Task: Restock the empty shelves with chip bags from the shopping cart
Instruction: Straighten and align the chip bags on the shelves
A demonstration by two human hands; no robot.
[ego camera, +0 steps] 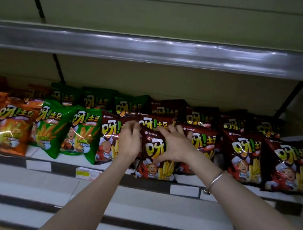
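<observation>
Gripped by left hand point(129, 144) and right hand point(176, 146), a dark-red foil chip bag point(156, 169) is being shelved; white shelves point(156, 196) below it are judged unstocked.

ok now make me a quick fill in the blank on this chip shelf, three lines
1. The left grip and right grip both hold a dark red chip bag at the ___ edge of the shelf.
2. The green chip bags stand between ___ bags and dark red ones.
3. The silver bangle sits on the ___ wrist.

Missing words: front; orange; right
</observation>
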